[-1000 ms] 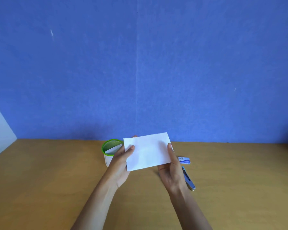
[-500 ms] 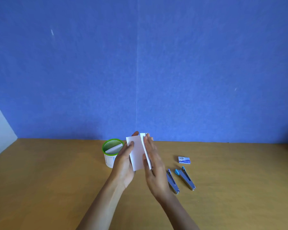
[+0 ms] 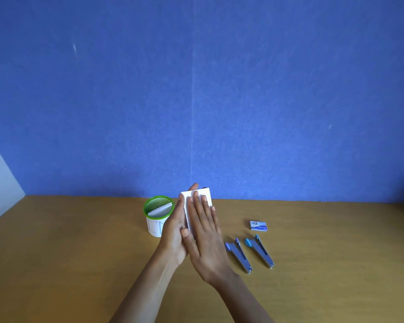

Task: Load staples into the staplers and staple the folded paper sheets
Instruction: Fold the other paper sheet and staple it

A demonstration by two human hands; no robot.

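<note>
Light was even and fairly bright; the blue wall [image 3: 266,89] dimmed toward the right corner; shadows on the worktop [image 3: 56,264] were faint; edges bowed slightly from the wide lens; detail looked soft.

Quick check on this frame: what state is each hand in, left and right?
Left hand: open, flat behind the folded paper, supporting it.
Right hand: open, straight fingers pressing flat on the paper.

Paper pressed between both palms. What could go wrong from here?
1. The folded paper is held only between the flat left hand and right hand; freeing one to reach a stapler may let the fold slip.
2. The left hand looks close to the green-rimmed cup and could knock it.
</note>
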